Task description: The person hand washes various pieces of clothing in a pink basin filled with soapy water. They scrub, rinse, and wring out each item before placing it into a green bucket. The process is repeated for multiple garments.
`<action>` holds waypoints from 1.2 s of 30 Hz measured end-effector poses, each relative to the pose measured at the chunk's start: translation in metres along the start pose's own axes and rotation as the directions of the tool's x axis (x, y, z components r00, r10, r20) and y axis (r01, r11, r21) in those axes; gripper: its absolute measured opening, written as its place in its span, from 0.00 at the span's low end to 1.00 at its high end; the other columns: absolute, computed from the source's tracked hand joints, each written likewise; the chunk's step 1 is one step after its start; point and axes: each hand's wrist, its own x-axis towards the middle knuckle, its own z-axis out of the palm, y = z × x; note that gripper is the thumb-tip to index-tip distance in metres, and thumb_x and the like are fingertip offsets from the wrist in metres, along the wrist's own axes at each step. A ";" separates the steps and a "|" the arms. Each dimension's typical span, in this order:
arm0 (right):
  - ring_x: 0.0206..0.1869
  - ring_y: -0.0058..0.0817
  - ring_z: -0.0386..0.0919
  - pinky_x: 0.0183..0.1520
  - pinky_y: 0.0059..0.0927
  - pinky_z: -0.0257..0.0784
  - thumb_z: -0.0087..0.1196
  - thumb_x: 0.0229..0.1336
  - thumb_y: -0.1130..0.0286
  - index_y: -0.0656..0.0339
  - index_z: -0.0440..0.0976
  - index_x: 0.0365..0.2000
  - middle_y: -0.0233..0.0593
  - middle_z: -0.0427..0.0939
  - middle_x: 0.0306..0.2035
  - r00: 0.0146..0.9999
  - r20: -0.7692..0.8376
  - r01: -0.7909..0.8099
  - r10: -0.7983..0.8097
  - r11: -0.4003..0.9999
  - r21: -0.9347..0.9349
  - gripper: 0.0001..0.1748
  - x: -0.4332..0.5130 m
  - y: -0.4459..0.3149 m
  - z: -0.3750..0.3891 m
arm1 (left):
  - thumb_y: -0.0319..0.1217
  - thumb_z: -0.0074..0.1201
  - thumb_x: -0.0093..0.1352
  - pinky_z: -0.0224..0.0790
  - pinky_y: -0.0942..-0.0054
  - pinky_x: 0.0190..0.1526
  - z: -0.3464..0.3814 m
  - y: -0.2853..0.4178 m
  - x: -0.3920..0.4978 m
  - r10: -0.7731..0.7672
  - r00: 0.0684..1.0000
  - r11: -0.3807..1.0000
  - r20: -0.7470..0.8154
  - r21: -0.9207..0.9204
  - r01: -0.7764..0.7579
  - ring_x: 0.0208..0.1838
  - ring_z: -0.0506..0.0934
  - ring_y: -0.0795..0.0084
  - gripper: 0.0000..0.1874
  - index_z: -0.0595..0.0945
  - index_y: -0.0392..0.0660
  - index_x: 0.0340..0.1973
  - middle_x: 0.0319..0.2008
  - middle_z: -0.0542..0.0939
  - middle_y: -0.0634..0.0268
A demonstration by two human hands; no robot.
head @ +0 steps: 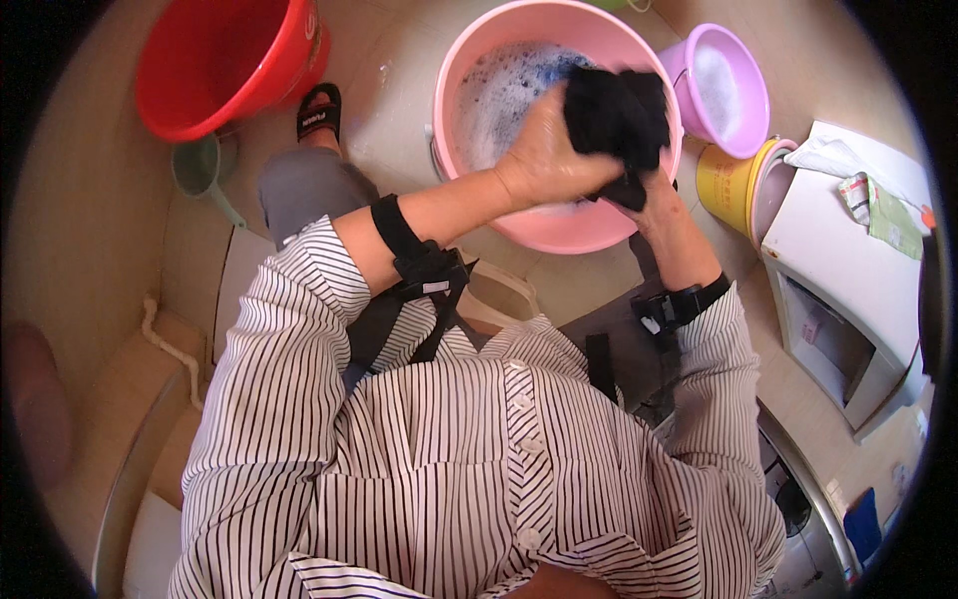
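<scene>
A black cloth (615, 120), wet-looking and bunched up, is held between both hands above a pink plastic bucket (554, 233). My left hand (550, 153) grips it from the left, thumb lying across the lower part. My right hand (653, 201) is behind and below the cloth on the right, its fingers mostly hidden by the fabric. Foamy water (490, 105) fills the bottom of the bucket. Something blue (557, 71) shows in the suds near the cloth, too blurred to name.
At upper left stands a red bucket (217, 67), with a pale green dipper (197, 166) below it. A lilac bucket (690, 105) holding foam and a yellow bucket (724, 183) are on the right. Cloths lie on a white cabinet (838, 217). A striped sleeve and slippered foot are mine.
</scene>
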 end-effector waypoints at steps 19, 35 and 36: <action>0.35 0.37 0.75 0.31 0.36 0.71 0.36 0.61 0.57 0.61 0.69 0.43 0.44 0.76 0.37 0.908 -0.207 0.418 -0.363 0.779 0.466 0.20 -0.053 -0.150 -0.033 | 0.57 0.33 0.66 0.53 0.62 0.57 -0.070 -0.024 0.027 -0.502 0.864 0.757 -0.033 -0.500 0.421 0.55 0.70 0.57 0.35 0.51 0.55 0.64 0.61 0.61 0.50; 0.46 0.48 0.74 0.49 0.36 0.67 0.54 0.39 0.44 0.70 0.73 0.37 0.57 0.76 0.41 -0.008 -0.124 -0.806 -0.992 0.080 -0.586 0.36 -0.383 -0.384 -0.194 | 0.53 0.37 0.67 0.62 0.68 0.48 -0.070 -0.047 0.015 -0.580 0.814 0.771 -0.024 -0.337 0.539 0.44 0.73 0.65 0.33 0.54 0.54 0.63 0.58 0.64 0.54; 0.47 0.47 0.73 0.51 0.37 0.65 0.52 0.40 0.40 0.68 0.74 0.38 0.58 0.75 0.42 0.212 -0.299 -0.804 -0.930 0.008 -0.595 0.38 -0.390 -0.371 -0.203 | 0.55 0.38 0.66 0.62 0.68 0.48 -0.070 -0.049 0.014 -0.576 0.818 0.783 -0.018 -0.301 0.544 0.44 0.72 0.66 0.35 0.53 0.52 0.64 0.58 0.64 0.55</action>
